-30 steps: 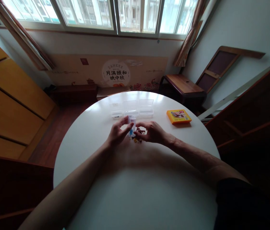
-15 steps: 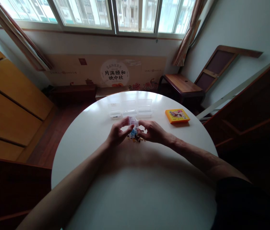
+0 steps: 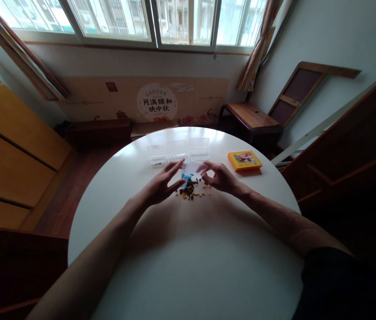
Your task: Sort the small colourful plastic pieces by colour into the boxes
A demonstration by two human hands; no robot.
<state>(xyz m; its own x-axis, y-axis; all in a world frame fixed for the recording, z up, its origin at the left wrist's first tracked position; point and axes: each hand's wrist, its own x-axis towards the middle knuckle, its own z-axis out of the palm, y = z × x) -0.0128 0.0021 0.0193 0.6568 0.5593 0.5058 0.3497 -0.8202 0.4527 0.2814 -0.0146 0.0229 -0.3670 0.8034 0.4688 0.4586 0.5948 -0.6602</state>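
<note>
Clear plastic container [image 3: 193, 166] just beyond the pile of small pieces [image 3: 190, 191], blue pieces [image 3: 188, 178] at its near edge. Right of the pile, the right hand [image 3: 219, 177], fingers bent, seems to pinch the container's side; left of the pile, the left hand [image 3: 161, 183], fingers spread, is probably placed to steady it.

A dark, near-black sleeve [image 3: 329, 278] is worn on the right arm, ended by a curved hem above the bare right forearm [image 3: 271, 211]; its weave is lost in shadow. The left forearm [image 3: 103, 249], left hand [image 3: 161, 183] and right hand [image 3: 220, 178] are uncovered, with slender fingers.
</note>
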